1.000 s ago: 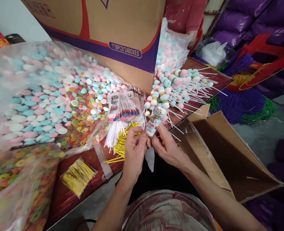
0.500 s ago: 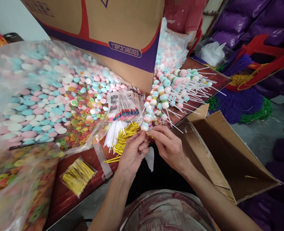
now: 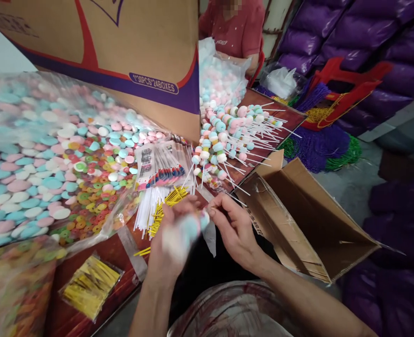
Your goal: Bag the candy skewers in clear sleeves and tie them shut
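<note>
A wrapped marshmallow skewer (image 3: 184, 234), white and pale blue, is smeared by motion in front of my left palm. My right hand (image 3: 237, 231) is closed, thumb and fingertips pinching the skewer's end. My left hand (image 3: 166, 241) is behind and beside the marshmallows; its fingers are blurred and partly hidden, so its grip is unclear. Just beyond it lie gold twist ties (image 3: 165, 206) and white sticks (image 3: 147, 210). Printed clear bags (image 3: 161, 164) are stacked behind these. Finished-looking marshmallow skewers (image 3: 221, 135) are heaped farther right, sticks pointing right.
Loose marshmallows (image 3: 24, 187) and gummy rings (image 3: 94, 196) cover the left of the table. A packet of gold ties (image 3: 91, 285) lies near the front edge. A large carton (image 3: 140, 56) stands behind; an open carton (image 3: 312, 224) is at right. Another person (image 3: 235, 32) sits across.
The skewer has swung from upright beyond my hands to down across my left palm. My right hand now pinches its end. The view has turned right.
</note>
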A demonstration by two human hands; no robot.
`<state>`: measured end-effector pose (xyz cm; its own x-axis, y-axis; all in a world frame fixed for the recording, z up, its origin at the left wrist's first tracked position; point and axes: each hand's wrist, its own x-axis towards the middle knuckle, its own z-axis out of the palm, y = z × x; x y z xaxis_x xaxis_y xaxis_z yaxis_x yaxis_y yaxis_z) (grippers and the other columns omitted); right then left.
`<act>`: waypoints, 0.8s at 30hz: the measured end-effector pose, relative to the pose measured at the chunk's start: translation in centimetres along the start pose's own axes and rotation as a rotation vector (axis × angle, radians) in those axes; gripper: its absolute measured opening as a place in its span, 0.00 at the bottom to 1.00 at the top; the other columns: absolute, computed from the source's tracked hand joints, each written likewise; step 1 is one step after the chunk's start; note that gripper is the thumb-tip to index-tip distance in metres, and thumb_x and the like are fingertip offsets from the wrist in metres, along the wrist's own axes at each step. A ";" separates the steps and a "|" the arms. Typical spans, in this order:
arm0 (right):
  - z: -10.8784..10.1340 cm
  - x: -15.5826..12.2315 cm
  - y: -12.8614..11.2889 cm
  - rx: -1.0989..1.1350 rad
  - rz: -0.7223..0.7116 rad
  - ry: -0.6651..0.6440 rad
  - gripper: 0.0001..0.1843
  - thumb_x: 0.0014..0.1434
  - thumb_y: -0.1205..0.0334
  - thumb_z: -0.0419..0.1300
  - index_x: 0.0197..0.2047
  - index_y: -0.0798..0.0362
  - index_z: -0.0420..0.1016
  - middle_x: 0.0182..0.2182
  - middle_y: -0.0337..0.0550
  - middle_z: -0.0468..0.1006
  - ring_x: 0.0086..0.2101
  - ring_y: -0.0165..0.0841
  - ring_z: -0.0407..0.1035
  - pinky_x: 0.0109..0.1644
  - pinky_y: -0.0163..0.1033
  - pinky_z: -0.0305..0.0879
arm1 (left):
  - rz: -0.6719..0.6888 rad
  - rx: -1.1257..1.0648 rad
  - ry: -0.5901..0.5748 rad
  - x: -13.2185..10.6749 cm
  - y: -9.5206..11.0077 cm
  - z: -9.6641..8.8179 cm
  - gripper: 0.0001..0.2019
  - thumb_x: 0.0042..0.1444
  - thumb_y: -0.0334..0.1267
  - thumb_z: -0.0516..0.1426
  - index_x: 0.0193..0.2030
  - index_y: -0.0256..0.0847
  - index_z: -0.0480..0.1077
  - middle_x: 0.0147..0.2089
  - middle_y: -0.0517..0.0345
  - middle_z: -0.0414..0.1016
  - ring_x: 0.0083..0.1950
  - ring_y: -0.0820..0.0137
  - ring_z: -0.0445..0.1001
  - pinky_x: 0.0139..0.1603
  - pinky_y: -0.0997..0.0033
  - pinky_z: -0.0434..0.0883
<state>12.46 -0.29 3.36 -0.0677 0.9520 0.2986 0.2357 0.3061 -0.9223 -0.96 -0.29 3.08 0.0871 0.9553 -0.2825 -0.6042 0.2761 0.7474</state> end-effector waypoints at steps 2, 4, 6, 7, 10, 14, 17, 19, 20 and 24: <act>-0.6 -0.2 -0.9 0.035 0.032 -0.001 0.10 0.67 0.66 0.52 0.32 0.52 0.65 0.28 0.37 0.66 0.29 0.28 0.61 0.33 0.33 0.60 | 0.066 0.212 0.000 -0.8 0.3 -0.3 0.24 0.57 0.58 0.58 0.23 0.38 0.74 0.41 0.50 0.75 0.44 0.65 0.72 0.46 0.68 0.70; -1.1 -0.6 -1.5 0.001 -0.051 0.005 0.08 0.65 0.68 0.54 0.33 0.53 0.68 0.30 0.38 0.68 0.31 0.29 0.63 0.36 0.34 0.61 | 0.064 0.376 0.023 -1.6 -0.1 -0.4 0.22 0.58 0.55 0.58 0.23 0.39 0.74 0.37 0.53 0.74 0.41 0.67 0.70 0.44 0.70 0.68; -1.4 -1.4 -1.6 -0.025 -0.134 0.011 0.06 0.64 0.71 0.55 0.35 0.53 0.71 0.31 0.40 0.70 0.33 0.30 0.65 0.39 0.36 0.62 | 0.028 0.431 0.031 -2.1 -0.9 -0.2 0.18 0.58 0.53 0.59 0.27 0.41 0.76 0.33 0.56 0.73 0.39 0.68 0.69 0.43 0.71 0.67; -1.7 -1.9 -1.5 -0.007 -0.135 0.015 0.06 0.64 0.71 0.55 0.37 0.54 0.72 0.32 0.40 0.71 0.35 0.30 0.66 0.40 0.36 0.62 | 0.011 0.435 0.020 -2.3 -1.4 0.0 0.16 0.58 0.51 0.60 0.30 0.41 0.77 0.33 0.57 0.74 0.39 0.68 0.69 0.45 0.70 0.67; -2.6 -3.6 -0.7 0.164 0.072 0.001 0.09 0.66 0.67 0.55 0.39 0.53 0.76 0.33 0.41 0.74 0.34 0.30 0.67 0.37 0.35 0.62 | -0.018 0.429 -0.012 -2.4 -2.7 1.2 0.12 0.56 0.48 0.62 0.35 0.40 0.78 0.37 0.56 0.76 0.45 0.67 0.72 0.53 0.68 0.66; -4.2 -6.4 1.2 0.443 0.440 -0.074 0.13 0.67 0.57 0.56 0.38 0.53 0.79 0.24 0.37 0.70 0.24 0.26 0.60 0.28 0.33 0.55 | 0.017 0.529 0.007 -2.0 -4.7 3.5 0.10 0.55 0.45 0.63 0.33 0.39 0.76 0.30 0.58 0.73 0.33 0.70 0.69 0.38 0.70 0.67; -5.9 -8.1 3.4 0.597 0.572 0.087 0.12 0.60 0.55 0.65 0.31 0.54 0.78 0.21 0.36 0.68 0.22 0.23 0.57 0.26 0.31 0.52 | 0.183 0.747 -0.062 -0.7 -6.2 4.8 0.10 0.53 0.41 0.63 0.28 0.40 0.69 0.29 0.60 0.70 0.32 0.71 0.67 0.37 0.69 0.66; -7.7 -8.7 5.4 0.725 0.615 0.343 0.10 0.56 0.54 0.68 0.33 0.52 0.78 0.20 0.33 0.66 0.20 0.21 0.54 0.25 0.29 0.52 | 0.286 0.841 0.015 1.0 -6.8 4.9 0.09 0.55 0.42 0.62 0.35 0.41 0.67 0.33 0.59 0.68 0.34 0.70 0.66 0.37 0.69 0.66; -8.8 -8.8 6.4 0.783 0.635 0.469 0.11 0.53 0.53 0.70 0.33 0.51 0.78 0.21 0.32 0.66 0.20 0.21 0.54 0.25 0.29 0.53 | 0.339 0.867 0.100 2.1 -6.9 4.7 0.10 0.57 0.44 0.60 0.40 0.42 0.65 0.34 0.59 0.67 0.34 0.70 0.66 0.37 0.68 0.67; -12.3 -8.2 9.4 0.772 0.685 0.735 0.24 0.43 0.47 0.74 0.40 0.50 0.79 0.32 0.37 0.74 0.24 0.23 0.60 0.23 0.29 0.55 | 0.537 1.073 0.285 6.1 -6.4 3.2 0.16 0.57 0.43 0.60 0.47 0.42 0.61 0.41 0.54 0.65 0.39 0.65 0.68 0.44 0.61 0.68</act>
<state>27.18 -5.27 -4.76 0.4551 0.7634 -0.4584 -0.6324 -0.0853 -0.7699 5.99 4.13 -1.48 -0.2288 0.9542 0.1926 0.4575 -0.0692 0.8865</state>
